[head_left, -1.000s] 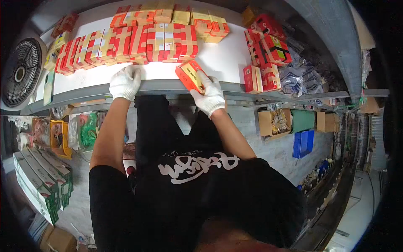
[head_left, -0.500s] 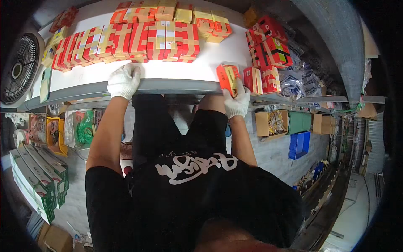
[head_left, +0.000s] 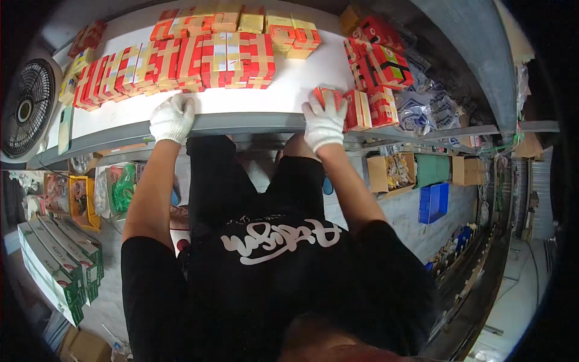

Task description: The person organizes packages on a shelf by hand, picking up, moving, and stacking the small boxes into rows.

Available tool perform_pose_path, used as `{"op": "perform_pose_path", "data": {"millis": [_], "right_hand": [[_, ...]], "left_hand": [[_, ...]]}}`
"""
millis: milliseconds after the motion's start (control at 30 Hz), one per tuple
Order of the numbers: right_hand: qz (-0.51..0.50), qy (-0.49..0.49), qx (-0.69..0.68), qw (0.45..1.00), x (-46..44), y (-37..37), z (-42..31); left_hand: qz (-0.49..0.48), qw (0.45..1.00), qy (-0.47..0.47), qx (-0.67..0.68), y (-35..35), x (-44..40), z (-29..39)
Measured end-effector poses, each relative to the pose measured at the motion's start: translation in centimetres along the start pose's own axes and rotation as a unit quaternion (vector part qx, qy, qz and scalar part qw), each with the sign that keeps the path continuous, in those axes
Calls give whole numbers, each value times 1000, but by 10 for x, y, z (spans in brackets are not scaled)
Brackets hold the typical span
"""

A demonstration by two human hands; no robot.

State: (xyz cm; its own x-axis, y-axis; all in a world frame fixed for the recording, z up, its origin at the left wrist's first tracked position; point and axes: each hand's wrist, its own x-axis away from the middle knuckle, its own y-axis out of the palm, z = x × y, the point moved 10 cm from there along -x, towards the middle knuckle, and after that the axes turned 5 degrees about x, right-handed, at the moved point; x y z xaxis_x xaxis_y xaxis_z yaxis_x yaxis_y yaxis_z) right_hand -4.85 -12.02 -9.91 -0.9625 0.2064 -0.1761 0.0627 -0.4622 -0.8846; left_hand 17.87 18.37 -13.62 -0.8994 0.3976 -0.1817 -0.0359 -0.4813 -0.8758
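Note:
My right hand (head_left: 324, 120), in a white glove, has its fingers around a small red box (head_left: 329, 96) near the front edge of the white tabletop (head_left: 295, 90). That box stands beside taped red boxes (head_left: 358, 110) to its right, and the glove hides much of it. My left hand (head_left: 172, 117), also gloved, rests curled at the table's metal edge, just below a long row of red boxes bound with tan tape (head_left: 214, 63). Its fingers are bent, and nothing shows in them.
A black fan (head_left: 27, 108) and a phone (head_left: 65, 130) are at the left. More boxes (head_left: 250, 21) stand behind the row. Plastic-wrapped packets (head_left: 422, 111) lie at the right. Below are a blue crate (head_left: 433, 203), an open carton (head_left: 392, 172) and long green-white cartons (head_left: 57, 259).
My right hand has carried the red box rightwards to the boxes at the right and turned it, so its yellow label no longer shows. My left hand has stayed at the table edge.

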Motion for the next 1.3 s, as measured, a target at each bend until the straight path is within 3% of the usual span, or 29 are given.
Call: {"op": "perform_pose_path", "data": {"millis": [33, 367, 533, 600, 667, 700, 733, 767, 833, 900, 933, 967, 1000, 1100, 1233, 1300], "right_hand": [[-57, -25, 7, 998, -5, 20, 0], [-105, 36, -18, 994, -12, 33, 52], [-23, 13, -46, 999, -6, 26, 46], [108, 0, -101, 989, -10, -13, 20], [101, 6, -195, 976, -29, -5, -1], [189, -56, -243, 950, -36, 3, -10], [164, -54, -240, 955, -45, 10, -19], [134, 12, -253, 958, -46, 30, -16], [221, -12, -222, 950, -46, 31, -15], [175, 76, -269, 944, -50, 37, -2], [174, 87, -285, 938, -49, 35, 1], [181, 84, -295, 935, -47, 36, 1], [190, 84, -301, 931, -47, 38, 2], [182, 83, -297, 934, -48, 43, 4], [188, 86, -288, 935, -49, 47, 2], [113, 53, -255, 959, -58, 65, -5]], "left_hand": [[-1, 1000, 0, 2, 0, 1, -1], [-4, 1000, 2, -6, -3, 0, 1], [-9, 1000, -4, 25, -4, 2, 1], [-15, 999, -4, 49, -7, 4, 5], [-52, 996, -17, 67, -20, 5, 15], [-79, 995, -55, 40, -22, 5, 16], [-113, 992, -46, 29, -10, 2, 12], [-114, 992, -49, 29, -12, 4, 12], [-71, 996, -41, 42, -6, 3, 10], [-66, 987, -61, 134, -6, 17, 14], [-102, 983, -84, 124, -20, 27, 26], [-90, 969, -104, 207, -18, 39, 31], [-116, 972, -79, 188, -24, 48, 46], [-116, 943, 44, 309, -55, 72, 105], [-43, 844, 244, 475, -181, 113, 199], [48, 840, 402, 362, -260, 144, 246]]}}
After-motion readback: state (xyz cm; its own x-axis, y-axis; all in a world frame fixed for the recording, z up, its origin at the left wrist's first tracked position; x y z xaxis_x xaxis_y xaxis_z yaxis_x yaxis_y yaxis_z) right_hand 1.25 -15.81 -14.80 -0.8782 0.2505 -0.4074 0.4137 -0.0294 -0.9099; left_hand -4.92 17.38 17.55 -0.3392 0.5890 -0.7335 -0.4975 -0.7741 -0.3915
